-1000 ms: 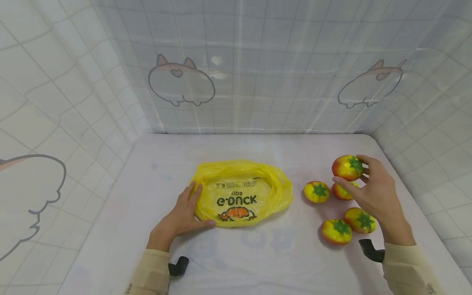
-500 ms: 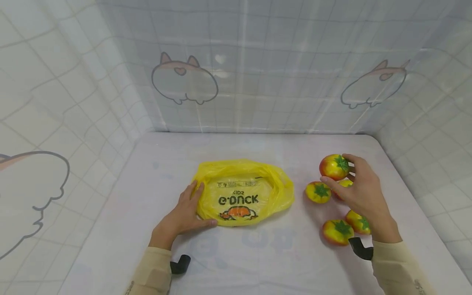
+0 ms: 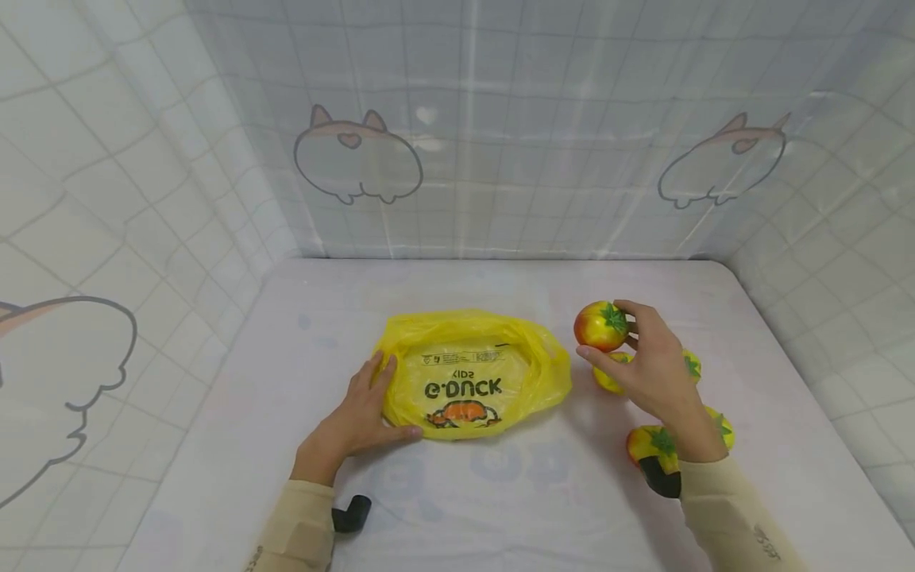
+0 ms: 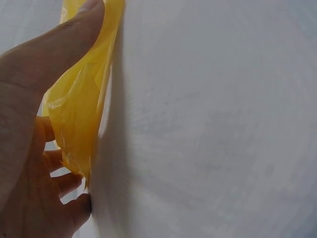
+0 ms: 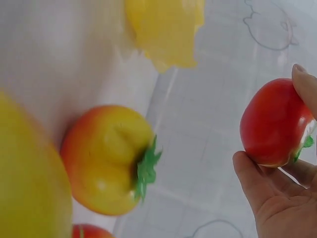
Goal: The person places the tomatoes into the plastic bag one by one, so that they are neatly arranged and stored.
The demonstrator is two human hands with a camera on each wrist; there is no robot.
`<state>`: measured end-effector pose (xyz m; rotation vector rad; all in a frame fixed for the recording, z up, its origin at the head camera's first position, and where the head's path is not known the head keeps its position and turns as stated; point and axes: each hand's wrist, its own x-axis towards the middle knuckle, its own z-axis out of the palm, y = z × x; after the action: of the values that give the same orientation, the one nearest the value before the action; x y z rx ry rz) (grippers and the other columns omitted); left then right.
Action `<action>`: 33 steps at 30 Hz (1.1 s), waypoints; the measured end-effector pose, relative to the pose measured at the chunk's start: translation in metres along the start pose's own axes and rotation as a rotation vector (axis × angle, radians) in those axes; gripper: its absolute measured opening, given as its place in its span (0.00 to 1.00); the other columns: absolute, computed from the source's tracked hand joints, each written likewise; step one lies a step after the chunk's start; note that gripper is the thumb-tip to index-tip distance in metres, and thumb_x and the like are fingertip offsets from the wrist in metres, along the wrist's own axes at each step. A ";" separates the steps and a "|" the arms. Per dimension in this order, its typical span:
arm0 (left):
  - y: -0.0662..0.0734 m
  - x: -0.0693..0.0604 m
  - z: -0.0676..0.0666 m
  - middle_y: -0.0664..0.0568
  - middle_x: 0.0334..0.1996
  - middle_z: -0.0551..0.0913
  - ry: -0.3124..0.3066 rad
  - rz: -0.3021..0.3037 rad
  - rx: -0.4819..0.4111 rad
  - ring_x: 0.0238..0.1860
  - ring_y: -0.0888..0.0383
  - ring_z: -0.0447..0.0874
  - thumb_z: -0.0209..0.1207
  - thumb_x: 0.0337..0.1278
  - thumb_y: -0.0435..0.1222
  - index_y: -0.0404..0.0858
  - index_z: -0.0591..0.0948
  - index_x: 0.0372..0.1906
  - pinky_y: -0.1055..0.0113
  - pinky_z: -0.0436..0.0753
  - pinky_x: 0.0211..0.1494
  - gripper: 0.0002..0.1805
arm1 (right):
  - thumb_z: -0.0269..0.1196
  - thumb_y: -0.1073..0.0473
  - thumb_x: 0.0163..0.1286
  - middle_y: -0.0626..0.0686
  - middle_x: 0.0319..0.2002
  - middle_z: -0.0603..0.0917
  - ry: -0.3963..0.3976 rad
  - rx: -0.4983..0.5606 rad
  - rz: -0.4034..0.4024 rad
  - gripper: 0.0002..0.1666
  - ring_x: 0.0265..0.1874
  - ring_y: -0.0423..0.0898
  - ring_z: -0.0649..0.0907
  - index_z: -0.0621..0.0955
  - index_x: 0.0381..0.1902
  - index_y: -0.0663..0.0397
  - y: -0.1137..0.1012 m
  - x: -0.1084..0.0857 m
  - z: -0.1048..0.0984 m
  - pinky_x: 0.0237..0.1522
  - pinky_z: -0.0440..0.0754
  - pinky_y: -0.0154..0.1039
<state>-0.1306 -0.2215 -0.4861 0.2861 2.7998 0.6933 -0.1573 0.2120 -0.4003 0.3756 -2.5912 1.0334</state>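
Head view has both hands busy. The right hand (image 3: pixel 646 361) has a red-and-yellow fruit (image 3: pixel 595 326) pinched between thumb and fingers, up off the table just right of the bag. Its green leafy top faces up and right, back toward the palm, and the redder bottom points left, toward the bag. It's pretty round, so no strong long axis to call. Right wrist cam agrees: leaves toward the hand, red end out.

The left hand (image 3: pixel 360 413) is spread against the left end of a yellow bag (image 3: pixel 550 373), thumb along the near edge, fingers up the left side. That bag lies with its long axis running left to right, mouth facing up, black lettering and an orange picture showing.

Further out, four more fruits (image 3: pixel 691 364) sit on the white table (image 3: pixel 500 516) around the right forearm, partly covered by the hand, the arm and a black bracket (image 3: pixel 665 481). Behind everything hangs a pale grid-pattern curtain (image 3: pixel 536 119) with cartoon animals on it.
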 end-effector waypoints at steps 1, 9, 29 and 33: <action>0.000 0.000 0.000 0.40 0.83 0.34 0.000 0.001 0.001 0.81 0.34 0.38 0.69 0.40 0.73 0.40 0.43 0.84 0.35 0.60 0.76 0.75 | 0.78 0.47 0.59 0.62 0.61 0.75 -0.002 -0.001 -0.006 0.49 0.53 0.61 0.83 0.68 0.69 0.63 0.000 0.000 0.002 0.54 0.84 0.61; -0.001 -0.003 0.003 0.41 0.83 0.34 0.008 -0.007 0.000 0.82 0.35 0.37 0.69 0.40 0.74 0.41 0.42 0.84 0.34 0.62 0.76 0.75 | 0.77 0.44 0.60 0.63 0.63 0.74 -0.030 -0.015 0.005 0.50 0.54 0.61 0.82 0.67 0.69 0.63 -0.003 0.002 0.018 0.54 0.84 0.61; 0.003 -0.002 0.001 0.40 0.83 0.33 -0.008 -0.016 -0.001 0.82 0.36 0.36 0.69 0.42 0.72 0.41 0.43 0.84 0.35 0.62 0.76 0.74 | 0.73 0.37 0.63 0.62 0.67 0.72 -0.104 -0.007 0.045 0.52 0.60 0.61 0.79 0.64 0.73 0.58 -0.018 0.006 0.040 0.60 0.81 0.61; 0.005 -0.002 -0.001 0.40 0.83 0.34 -0.006 -0.016 -0.001 0.82 0.36 0.36 0.70 0.43 0.71 0.41 0.43 0.84 0.35 0.62 0.76 0.73 | 0.75 0.40 0.62 0.62 0.66 0.72 -0.098 0.010 0.021 0.52 0.59 0.61 0.80 0.65 0.72 0.59 -0.023 0.009 0.044 0.58 0.82 0.59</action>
<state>-0.1279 -0.2182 -0.4829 0.2650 2.7928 0.6891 -0.1655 0.1637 -0.4128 0.4115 -2.6831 1.0606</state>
